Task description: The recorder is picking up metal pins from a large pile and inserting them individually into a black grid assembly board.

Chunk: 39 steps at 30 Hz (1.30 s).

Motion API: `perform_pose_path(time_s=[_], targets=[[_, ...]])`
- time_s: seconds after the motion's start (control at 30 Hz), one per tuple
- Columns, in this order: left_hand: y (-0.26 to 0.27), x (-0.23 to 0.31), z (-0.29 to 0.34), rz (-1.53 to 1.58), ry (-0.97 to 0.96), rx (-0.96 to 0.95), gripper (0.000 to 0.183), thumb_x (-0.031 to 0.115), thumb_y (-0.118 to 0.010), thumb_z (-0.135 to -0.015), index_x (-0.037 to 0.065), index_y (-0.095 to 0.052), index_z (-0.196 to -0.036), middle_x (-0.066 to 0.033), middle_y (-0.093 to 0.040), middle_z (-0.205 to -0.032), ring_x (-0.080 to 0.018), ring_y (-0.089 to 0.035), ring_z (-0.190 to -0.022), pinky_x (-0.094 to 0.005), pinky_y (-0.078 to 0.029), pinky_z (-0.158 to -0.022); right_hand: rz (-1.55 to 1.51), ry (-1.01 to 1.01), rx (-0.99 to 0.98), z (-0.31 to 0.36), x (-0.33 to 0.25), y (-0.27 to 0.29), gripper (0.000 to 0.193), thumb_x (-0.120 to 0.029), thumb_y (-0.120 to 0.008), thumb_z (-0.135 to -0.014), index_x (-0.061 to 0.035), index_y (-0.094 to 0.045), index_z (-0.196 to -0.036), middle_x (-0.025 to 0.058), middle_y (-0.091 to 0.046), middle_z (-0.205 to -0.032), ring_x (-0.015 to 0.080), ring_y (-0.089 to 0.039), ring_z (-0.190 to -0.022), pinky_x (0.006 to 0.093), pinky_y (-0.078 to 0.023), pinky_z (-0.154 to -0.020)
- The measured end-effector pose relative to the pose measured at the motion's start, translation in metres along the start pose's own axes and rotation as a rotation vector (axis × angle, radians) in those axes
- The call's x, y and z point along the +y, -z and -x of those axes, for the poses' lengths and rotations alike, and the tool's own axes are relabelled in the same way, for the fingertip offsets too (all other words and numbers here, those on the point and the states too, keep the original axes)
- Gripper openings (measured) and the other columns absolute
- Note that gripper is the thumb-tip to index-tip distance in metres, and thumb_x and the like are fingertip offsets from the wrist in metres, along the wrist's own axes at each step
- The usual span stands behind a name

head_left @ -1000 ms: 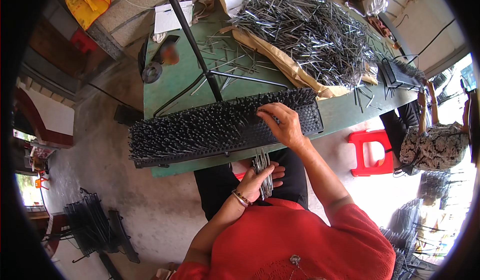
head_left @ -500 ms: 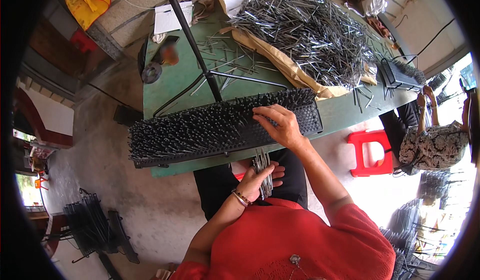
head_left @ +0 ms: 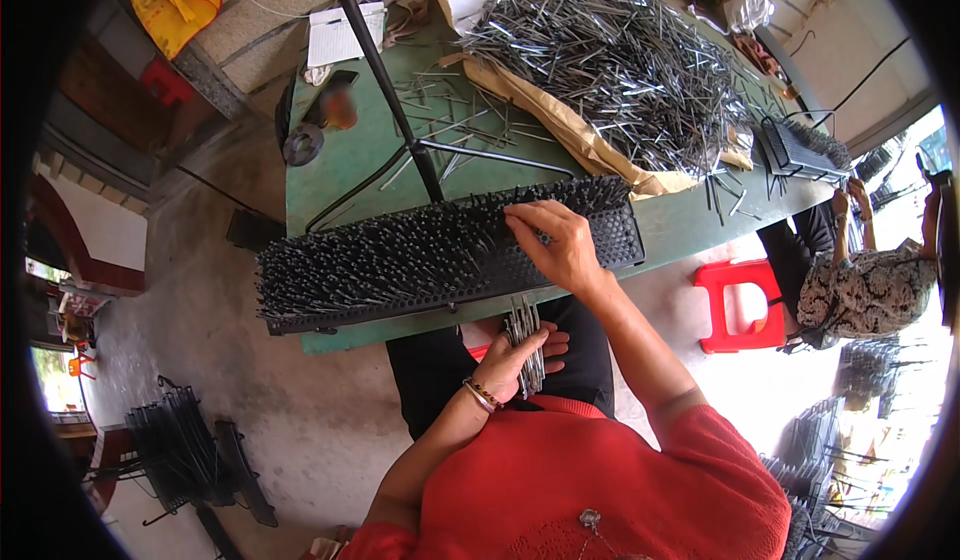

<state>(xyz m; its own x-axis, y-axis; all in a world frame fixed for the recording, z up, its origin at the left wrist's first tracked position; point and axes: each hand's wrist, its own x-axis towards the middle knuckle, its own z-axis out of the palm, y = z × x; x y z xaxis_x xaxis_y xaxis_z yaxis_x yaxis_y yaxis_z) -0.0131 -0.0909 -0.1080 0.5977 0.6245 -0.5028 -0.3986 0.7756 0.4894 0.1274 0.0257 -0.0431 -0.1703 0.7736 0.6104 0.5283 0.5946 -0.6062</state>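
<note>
A long black perforated rack (head_left: 390, 305), packed with upright dark pins (head_left: 380, 250), lies along the table's near edge. Its right end shows rows of bare holes. My right hand (head_left: 562, 245) is over the right half of the rack, thumb and forefinger pinched together among the pins; what sits between the fingertips is too small to make out. Down in front of my lap, my left hand (head_left: 515, 360) is closed round a bundle of thin silvery metal rods (head_left: 527, 340), which stick up past the thumb.
A heap of loose metal rods (head_left: 610, 70) lies on brown paper (head_left: 560, 125) on the green table (head_left: 670, 235). A black metal stand (head_left: 425, 165) rises behind the rack. A red stool (head_left: 738, 305) and another person (head_left: 865, 285) with a smaller rack (head_left: 795, 150) are at the right.
My right hand has shifted very slightly, its fingers tilting lower over the same part of the rack. My left hand stays in place with the rods.
</note>
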Motion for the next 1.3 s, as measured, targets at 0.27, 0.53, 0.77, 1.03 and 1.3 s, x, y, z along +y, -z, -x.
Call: perform_pose_path(time_s=[0.27,0.53,0.77,1.03,1.3], targets=[[-0.001,0.002,0.001,0.0,0.006,0.01,0.026,0.019,-0.053,-0.095,0.003,-0.054,-0.115,-0.0162,-0.062,-0.111,-0.0262,-0.062,-0.101,-0.0426,-0.055,-0.081,0.048,0.028,-0.021,-0.004,-0.003,0.004,0.016,-0.002,-0.066,-0.078,-0.0007,-0.066,-0.093,0.013,-0.065,-0.082,0.0295,-0.062,-0.075,0.036,-0.049,-0.067],[0.002,0.008,0.0,0.025,-0.026,0.005,0.03,0.018,-0.053,-0.094,0.002,-0.053,-0.119,-0.0155,-0.062,-0.109,-0.0247,-0.062,-0.099,-0.0402,-0.054,-0.082,0.054,0.058,0.104,-0.013,-0.025,0.017,0.022,0.005,-0.068,-0.075,-0.0009,-0.067,-0.096,0.0115,-0.066,-0.082,0.0249,-0.062,-0.071,0.0317,-0.049,-0.064],[0.002,0.01,0.001,0.029,-0.032,-0.068,0.032,0.012,-0.048,-0.094,-0.001,-0.048,-0.124,-0.0182,-0.061,-0.112,-0.0267,-0.062,-0.102,-0.0415,-0.052,-0.086,0.036,0.076,-0.004,0.003,-0.007,-0.001,0.025,0.004,-0.067,-0.076,-0.0005,-0.066,-0.101,0.0112,-0.065,-0.082,0.0247,-0.061,-0.072,0.0329,-0.049,-0.064],[0.002,0.01,0.003,0.051,-0.031,-0.072,0.034,0.011,-0.047,-0.093,-0.001,-0.048,-0.124,-0.0168,-0.06,-0.111,-0.0263,-0.061,-0.103,-0.043,-0.052,-0.087,-0.051,0.034,-0.013,0.002,-0.007,-0.009,0.023,0.001,-0.065,-0.079,-0.001,-0.065,-0.102,0.0118,-0.064,-0.082,0.0272,-0.06,-0.074,0.0349,-0.049,-0.067],[0.004,0.01,0.003,0.071,-0.018,-0.011,0.03,0.009,-0.053,-0.091,0.0,-0.053,-0.12,-0.0057,-0.058,-0.101,-0.0135,-0.058,-0.085,-0.0382,-0.057,-0.078,0.024,0.153,-0.117,0.0,-0.003,-0.009,0.025,-0.002,-0.066,-0.079,-0.0013,-0.064,-0.104,0.0105,-0.064,-0.086,0.0259,-0.059,-0.077,0.0354,-0.046,-0.071]])
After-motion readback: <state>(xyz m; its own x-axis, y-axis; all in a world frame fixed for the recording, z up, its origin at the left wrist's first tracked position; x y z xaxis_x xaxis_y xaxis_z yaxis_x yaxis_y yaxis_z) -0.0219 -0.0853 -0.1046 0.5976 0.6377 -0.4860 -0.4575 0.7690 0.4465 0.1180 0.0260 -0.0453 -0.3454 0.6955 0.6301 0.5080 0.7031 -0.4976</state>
